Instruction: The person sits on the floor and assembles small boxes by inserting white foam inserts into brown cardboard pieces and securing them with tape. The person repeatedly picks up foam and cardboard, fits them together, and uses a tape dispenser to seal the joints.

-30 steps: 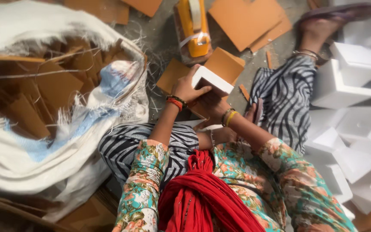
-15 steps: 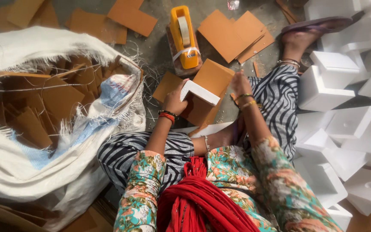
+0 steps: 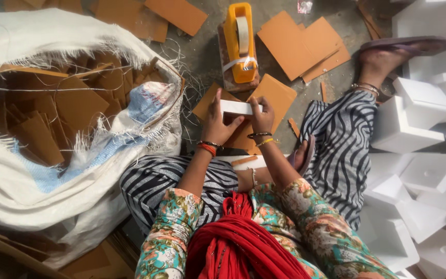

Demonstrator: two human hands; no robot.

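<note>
A person sits on the floor point(image 3: 202, 57), seen from above, both hands raised in front of the knees. The left hand point(image 3: 217, 123) and right hand point(image 3: 261, 116) together hold one small white box point(image 3: 240, 107), fingers closed on its two ends, the box level above a brown card point(image 3: 272, 98) lying on the floor. Just beyond stands one yellow tape dispenser point(image 3: 240, 44). To the left, one white woven sack point(image 3: 63, 129) lies open, full of brown cards too many to count. More brown cards are scattered near the dispenser. On the right is a pile point(image 3: 424, 155) of at least ten white boxes.
</note>
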